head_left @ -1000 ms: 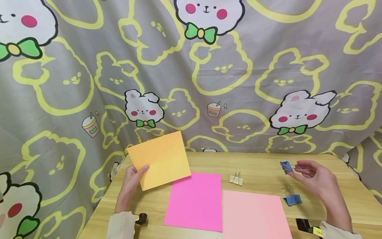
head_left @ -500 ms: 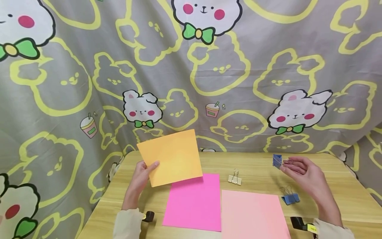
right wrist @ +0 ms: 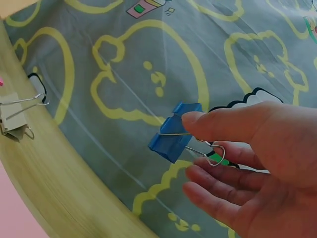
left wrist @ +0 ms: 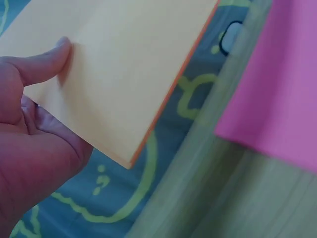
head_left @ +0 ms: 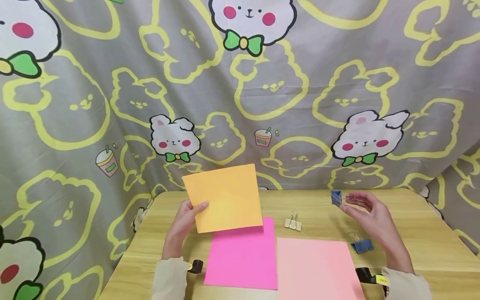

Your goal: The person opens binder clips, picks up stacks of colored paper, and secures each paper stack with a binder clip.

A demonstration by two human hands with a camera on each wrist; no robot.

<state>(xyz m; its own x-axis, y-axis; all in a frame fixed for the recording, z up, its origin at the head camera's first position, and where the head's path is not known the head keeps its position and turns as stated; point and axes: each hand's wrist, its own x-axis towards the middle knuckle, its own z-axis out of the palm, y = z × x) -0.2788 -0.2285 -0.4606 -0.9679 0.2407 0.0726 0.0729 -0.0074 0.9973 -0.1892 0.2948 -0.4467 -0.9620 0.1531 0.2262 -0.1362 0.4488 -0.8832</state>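
Note:
My left hand [head_left: 184, 221] grips a stack of orange paper [head_left: 228, 198] at its lower left, thumb across the front face; the left wrist view shows the stack's thickness along its edge. The sheets are tilted up above the table, overlapping the far end of a magenta sheet [head_left: 243, 262]. At the right, my right hand [head_left: 369, 212] holds a blue binder clip [head_left: 336, 198] in the air by its wire handles. The right wrist view shows the clip's blue body [right wrist: 173, 134] pointing away from the fingers. Both wire handles look spread apart there.
A light pink sheet [head_left: 316, 266] lies right of the magenta one. Behind it stands a cream binder clip [head_left: 293, 224]. A second blue binder clip [head_left: 361, 246] rests on the wooden table [head_left: 315, 208] below my right hand. A patterned curtain [head_left: 225, 96] hangs behind the table.
My left hand has carried the orange paper to the right, turning it slightly more level. My right hand has moved left with the blue binder clip. The head view has shifted a little.

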